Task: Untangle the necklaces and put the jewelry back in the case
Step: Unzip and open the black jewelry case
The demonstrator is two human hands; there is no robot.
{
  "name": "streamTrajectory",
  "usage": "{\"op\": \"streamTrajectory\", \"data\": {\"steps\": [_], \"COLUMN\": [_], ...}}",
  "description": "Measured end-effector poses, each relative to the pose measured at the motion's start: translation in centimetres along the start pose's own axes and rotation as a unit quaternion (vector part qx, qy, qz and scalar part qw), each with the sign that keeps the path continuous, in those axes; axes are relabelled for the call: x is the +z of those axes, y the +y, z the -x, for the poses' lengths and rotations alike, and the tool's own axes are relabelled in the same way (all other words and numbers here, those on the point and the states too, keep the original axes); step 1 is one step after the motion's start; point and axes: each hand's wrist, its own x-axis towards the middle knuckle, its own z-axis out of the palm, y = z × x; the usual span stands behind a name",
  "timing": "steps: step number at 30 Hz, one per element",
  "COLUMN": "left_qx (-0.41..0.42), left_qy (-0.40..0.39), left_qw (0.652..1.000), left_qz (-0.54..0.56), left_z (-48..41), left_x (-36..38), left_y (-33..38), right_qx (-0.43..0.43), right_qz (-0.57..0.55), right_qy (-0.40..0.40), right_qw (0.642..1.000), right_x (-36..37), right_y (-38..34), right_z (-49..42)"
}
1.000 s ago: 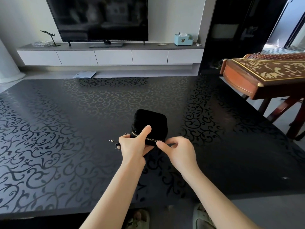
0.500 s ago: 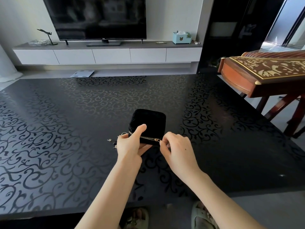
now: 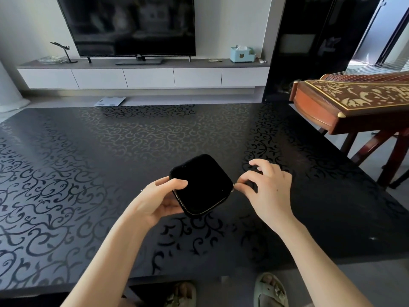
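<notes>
A small square black velvet jewelry case (image 3: 202, 181) with a gold zipper along its edge is tilted, one corner pointing at me. My left hand (image 3: 158, 199) grips its left side, thumb on the lid and fingers beneath. My right hand (image 3: 266, 190) pinches the zipper pull (image 3: 232, 189) at the case's right corner between thumb and forefinger. The zipper line along the two near edges looks closed. My left hand hides the small jewelry pieces that lay to the left of the case; only a thin sliver (image 3: 141, 191) shows beside it.
The black table (image 3: 88, 173) with a scroll pattern stretches wide around the case. A wooden zither on a stand (image 3: 354, 103) sits off the table's right edge. A TV unit (image 3: 141, 72) stands beyond the far edge.
The case has been turned and tilted up, corner toward me. My right hand has drawn the zipper pull from the front edge round to the right corner. My left hand now holds from below.
</notes>
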Motion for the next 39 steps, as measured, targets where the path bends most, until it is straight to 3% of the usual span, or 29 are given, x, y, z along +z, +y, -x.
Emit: {"op": "streamTrajectory", "data": {"steps": [7,11,16,19,24,27,30,31,35,39], "left_qx": [-0.047,-0.066,-0.087,-0.101,-0.117,-0.077,0.021,0.043,0.037,0.012], "left_qy": [-0.187,-0.228,-0.192,-0.143,-0.112,-0.039,0.085,0.092,-0.028,-0.01], "left_qw": [0.977,0.965,0.97,0.98,0.982,0.979,0.903,0.9,0.958,0.989], "left_qz": [-0.089,-0.107,-0.124,-0.095,-0.096,-0.184,-0.42,-0.425,-0.285,-0.147], "left_z": [0.7,0.3,-0.5,-1.2,-1.8,-1.8,-1.7,-1.7,-1.5,-2.4], "left_x": [0.5,0.3,0.5,0.8,1.1,1.5,1.5,1.3,0.6,0.3], "left_y": [-0.7,-0.6,-1.4,-1.8,-1.6,-1.4,-1.2,-1.3,-1.3,-1.3], "right_qx": [-0.038,-0.098,-0.028,0.052,0.011,-0.001,-0.023,-0.045,-0.083,-0.048], "right_qz": [-0.038,-0.099,-0.152,-0.267,-0.196,-0.157,-0.062,-0.027,-0.005,-0.021], "right_qy": [0.026,0.004,-0.104,-0.227,-0.395,-0.385,-0.372,-0.359,-0.285,-0.176], "right_qw": [0.998,0.99,0.982,0.935,0.897,0.909,0.926,0.932,0.955,0.983], "right_x": [-0.2,0.1,0.2,-1.1,-1.3,-1.1,-0.9,-0.9,-1.7,-1.4], "right_y": [-0.4,-0.7,-0.1,0.3,-0.6,-1.1,-1.0,-1.1,-1.8,-1.6], "right_z": [-0.4,-0.8,-0.6,0.0,1.1,1.0,0.8,0.7,0.1,-0.9]}}
